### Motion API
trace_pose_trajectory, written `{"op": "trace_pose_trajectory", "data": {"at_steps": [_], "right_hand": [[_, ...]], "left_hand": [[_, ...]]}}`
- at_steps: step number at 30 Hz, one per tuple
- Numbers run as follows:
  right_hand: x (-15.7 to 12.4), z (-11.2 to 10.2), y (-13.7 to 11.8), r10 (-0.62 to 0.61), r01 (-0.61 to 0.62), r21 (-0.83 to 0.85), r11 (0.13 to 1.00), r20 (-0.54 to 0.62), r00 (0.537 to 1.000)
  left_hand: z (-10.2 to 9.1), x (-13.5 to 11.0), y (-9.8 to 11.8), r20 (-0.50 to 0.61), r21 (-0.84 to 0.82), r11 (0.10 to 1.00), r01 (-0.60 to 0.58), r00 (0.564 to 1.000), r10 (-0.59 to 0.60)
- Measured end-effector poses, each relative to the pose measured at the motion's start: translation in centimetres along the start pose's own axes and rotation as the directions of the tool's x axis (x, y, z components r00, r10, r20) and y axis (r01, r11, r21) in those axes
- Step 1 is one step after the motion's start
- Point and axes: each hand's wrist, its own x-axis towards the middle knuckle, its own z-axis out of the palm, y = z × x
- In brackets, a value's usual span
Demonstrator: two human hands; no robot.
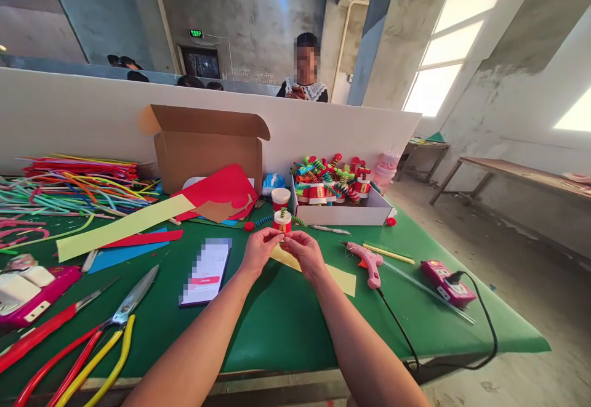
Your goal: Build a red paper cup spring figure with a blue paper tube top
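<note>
I'm standing in a handcraft workshop set up in a bare industrial hall. The green work table [286, 327] is crowded with making gear: a heap of coloured pipe cleaners [69, 185], cut strips of coloured paper [120, 227], shears [133, 296], and a pink glue gun [367, 262] wired to a power strip [447, 281]. A white box [344, 215] holds rows of finished pieces like the cup figure [282, 222] in hand. A white partition [69, 117] divides the benches, another person [305, 68] sits beyond it, and raw concrete walls [258, 19] carry a green exit sign [196, 33].
</note>
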Motion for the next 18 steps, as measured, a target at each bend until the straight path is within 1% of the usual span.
{"op": "trace_pose_trajectory", "data": {"at_steps": [5, 7, 10, 12, 15, 17, 18], "right_hand": [[0.0, -0.1, -0.1, 0.001, -0.001, -0.026, 1.0, -0.011, 1.0], [0.1, -0.1, 0.0, -0.011, 0.01, -0.055, 0.998, -0.018, 1.0], [0.2, -0.1, 0.3, -0.051, 0.049, -0.11, 0.993, -0.018, 0.999], [0.4, -0.1, 0.5, -0.093, 0.087, -0.148, 0.985, -0.029, 0.995], [0.5, -0.1, 0.7, -0.112, 0.102, -0.189, 0.977, -0.039, 0.993], [0.7, -0.1, 0.9, -0.091, 0.086, -0.197, 0.977, -0.017, 0.996], [0.7, -0.1, 1.0, -0.079, 0.077, -0.193, 0.978, -0.003, 0.997]], "left_hand": [[-0.1, 0.0, -0.3, 0.021, 0.057, 0.998, -0.017, 1.0, 0.016], [-0.1, 0.0, -0.4, 0.012, 0.072, 0.997, -0.028, 1.0, 0.028], [-0.1, 0.2, -0.6, -0.011, 0.125, 0.991, -0.044, 0.999, 0.045], [-0.2, 0.4, -0.5, -0.007, 0.172, 0.984, -0.041, 0.999, 0.043], [-0.4, -0.3, 0.8, -0.009, 0.252, 0.966, -0.063, 0.998, 0.067], [-1.3, -1.8, 2.5, -0.06, 0.314, 0.941, -0.124, 0.987, 0.149], [-2.1, -3.0, 3.4, -0.086, 0.343, 0.924, -0.17, 0.974, 0.211]]}}
